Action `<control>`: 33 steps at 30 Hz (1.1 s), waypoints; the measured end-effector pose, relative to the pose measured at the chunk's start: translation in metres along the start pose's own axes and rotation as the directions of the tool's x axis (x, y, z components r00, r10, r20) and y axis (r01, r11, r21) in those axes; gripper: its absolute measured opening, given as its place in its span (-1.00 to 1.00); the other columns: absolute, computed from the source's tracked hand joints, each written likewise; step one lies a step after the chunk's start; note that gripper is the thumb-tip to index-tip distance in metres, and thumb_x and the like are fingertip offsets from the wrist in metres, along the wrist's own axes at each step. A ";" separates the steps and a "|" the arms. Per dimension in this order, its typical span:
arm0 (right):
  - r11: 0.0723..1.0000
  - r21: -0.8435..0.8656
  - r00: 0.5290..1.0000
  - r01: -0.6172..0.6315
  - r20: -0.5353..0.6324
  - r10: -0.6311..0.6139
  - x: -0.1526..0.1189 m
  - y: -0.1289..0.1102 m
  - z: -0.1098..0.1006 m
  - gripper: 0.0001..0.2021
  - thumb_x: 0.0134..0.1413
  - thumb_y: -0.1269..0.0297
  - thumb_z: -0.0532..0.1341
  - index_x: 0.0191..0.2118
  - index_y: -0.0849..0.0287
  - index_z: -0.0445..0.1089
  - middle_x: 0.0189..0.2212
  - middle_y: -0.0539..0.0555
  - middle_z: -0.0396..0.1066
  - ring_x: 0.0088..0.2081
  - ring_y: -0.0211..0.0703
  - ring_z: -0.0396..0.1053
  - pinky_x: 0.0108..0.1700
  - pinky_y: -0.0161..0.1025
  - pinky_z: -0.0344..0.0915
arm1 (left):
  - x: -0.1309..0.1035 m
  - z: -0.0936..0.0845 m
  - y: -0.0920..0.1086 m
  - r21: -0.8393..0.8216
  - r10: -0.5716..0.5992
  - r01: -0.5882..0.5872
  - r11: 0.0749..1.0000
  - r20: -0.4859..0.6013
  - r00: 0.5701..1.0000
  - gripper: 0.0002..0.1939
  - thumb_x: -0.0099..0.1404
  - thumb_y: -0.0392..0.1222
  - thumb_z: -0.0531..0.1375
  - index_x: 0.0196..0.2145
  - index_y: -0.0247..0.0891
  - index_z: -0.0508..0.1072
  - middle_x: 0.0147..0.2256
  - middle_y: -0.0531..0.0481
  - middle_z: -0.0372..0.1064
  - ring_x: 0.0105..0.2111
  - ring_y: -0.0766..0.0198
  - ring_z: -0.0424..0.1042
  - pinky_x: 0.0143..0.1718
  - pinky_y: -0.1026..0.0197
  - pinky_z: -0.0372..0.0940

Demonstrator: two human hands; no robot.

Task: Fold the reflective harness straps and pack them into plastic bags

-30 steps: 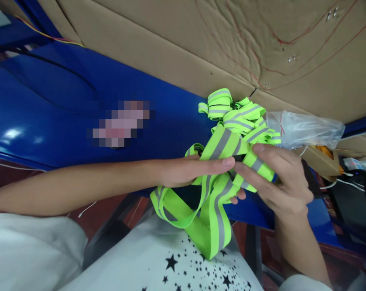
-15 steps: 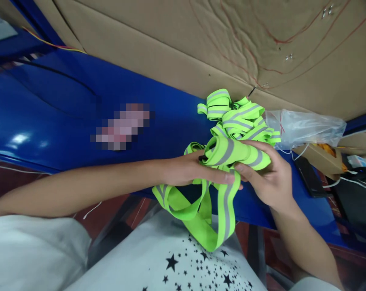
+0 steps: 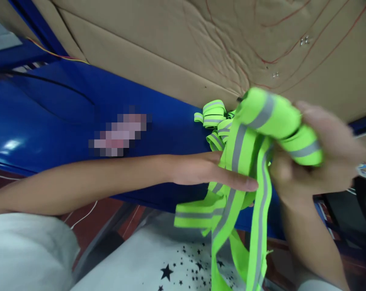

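Strap (image 3: 261,117) now higher, within fingers (image 3: 328,157)

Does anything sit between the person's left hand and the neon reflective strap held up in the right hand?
Nothing visible does. The left hand lies flat with its fingers already against the hanging lengths of the reflective strap, which the right hand grips folded above. The pile of straps lies behind on the blue table, out of the way.

Small workshop/packing bench: blue worktable (image 3: 64,117), cardboard sheet (image 3: 170,44) as backdrop, heap of hi-vis reflective straps (image 3: 214,121).
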State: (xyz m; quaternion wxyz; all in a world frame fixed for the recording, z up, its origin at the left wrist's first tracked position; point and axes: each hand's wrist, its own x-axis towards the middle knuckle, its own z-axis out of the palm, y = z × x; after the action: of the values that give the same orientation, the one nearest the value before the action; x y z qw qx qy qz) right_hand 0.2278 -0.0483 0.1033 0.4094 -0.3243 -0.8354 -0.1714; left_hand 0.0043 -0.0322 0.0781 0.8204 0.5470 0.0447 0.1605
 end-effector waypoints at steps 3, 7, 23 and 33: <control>0.989 -0.063 0.980 0.136 -0.139 -0.144 0.000 -0.006 0.008 -0.40 0.23 0.45 0.29 0.32 -0.19 0.33 0.16 0.06 0.51 0.09 0.17 0.55 0.09 0.14 0.55 | -0.003 0.000 -0.019 -0.074 0.005 -0.011 0.997 -0.089 0.996 -0.62 0.27 0.04 0.38 -0.04 -0.21 0.56 -0.04 -0.08 0.57 -0.05 0.14 0.56 0.10 0.07 0.42; 0.986 0.036 0.980 0.160 -0.121 -0.155 -0.011 -0.006 0.013 -0.45 0.24 0.44 0.27 0.29 -0.14 0.38 0.09 0.10 0.55 0.07 0.21 0.55 0.08 0.20 0.56 | -0.005 -0.006 -0.030 -0.026 -0.080 0.076 0.997 -0.231 0.970 -0.60 0.21 -0.01 0.44 -0.07 -0.26 0.56 -0.11 -0.09 0.58 -0.14 0.15 0.56 0.01 0.09 0.44; 0.993 0.015 0.982 0.120 -0.151 -0.116 -0.009 -0.013 0.034 -0.50 0.28 0.40 0.20 0.30 -0.03 0.37 0.07 0.14 0.56 0.05 0.16 0.56 0.06 0.07 0.55 | 0.012 -0.016 -0.039 0.065 0.166 -0.153 0.986 -0.419 0.893 -0.48 0.16 -0.11 0.47 0.05 -0.25 0.52 0.10 -0.13 0.50 0.16 0.07 0.43 0.23 0.03 0.29; 0.978 0.192 0.949 -0.081 -0.285 0.134 -0.010 -0.015 0.020 -0.50 0.16 0.36 0.37 0.21 -0.05 0.45 0.11 0.04 0.54 0.11 0.19 0.52 0.22 0.21 0.44 | -0.003 -0.045 -0.018 0.433 0.096 -0.039 0.900 -0.111 0.989 -0.40 0.16 -0.07 0.47 0.13 -0.19 0.46 -0.01 -0.11 0.54 0.07 -0.01 0.51 0.14 -0.02 0.37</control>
State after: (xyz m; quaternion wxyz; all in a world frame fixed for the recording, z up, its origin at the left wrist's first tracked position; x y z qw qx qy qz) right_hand 0.2107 -0.0525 0.0832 0.5661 -0.3022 -0.7575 -0.1199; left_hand -0.0059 0.0000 0.0436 0.6689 0.7041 0.1130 0.2099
